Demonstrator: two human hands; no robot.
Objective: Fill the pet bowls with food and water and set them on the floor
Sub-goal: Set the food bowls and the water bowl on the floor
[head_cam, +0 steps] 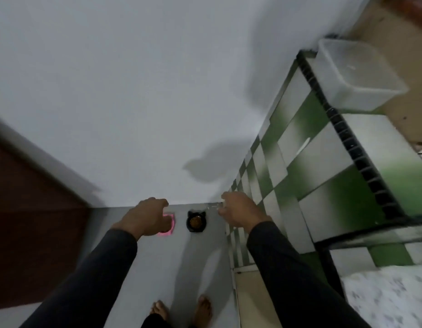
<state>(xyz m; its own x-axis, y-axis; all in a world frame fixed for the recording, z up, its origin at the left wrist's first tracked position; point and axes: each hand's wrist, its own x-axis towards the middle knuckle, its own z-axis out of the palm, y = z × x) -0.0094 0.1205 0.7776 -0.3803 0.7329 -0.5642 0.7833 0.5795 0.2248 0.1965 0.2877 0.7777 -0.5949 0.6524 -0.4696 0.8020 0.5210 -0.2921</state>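
Observation:
A black cat-ear bowl (196, 221) holding brown food sits on the grey floor (200, 261) against the white wall. Just left of it lies a pink bowl (170, 223), and my left hand (146, 216) covers most of it from view. That hand hangs in the air above the pink bowl with its fingers loosely curled, and I cannot see it holding anything. My right hand (238, 211) hovers to the right of the black bowl, fingers also loosely curled and empty. What is inside the pink bowl is hidden.
A green-and-white checkered tiled counter (300, 162) rises on the right, with a clear plastic tub (356, 74) on top. A dark brown door (27, 221) stands at the left. My bare feet (181, 308) are on the floor below the bowls.

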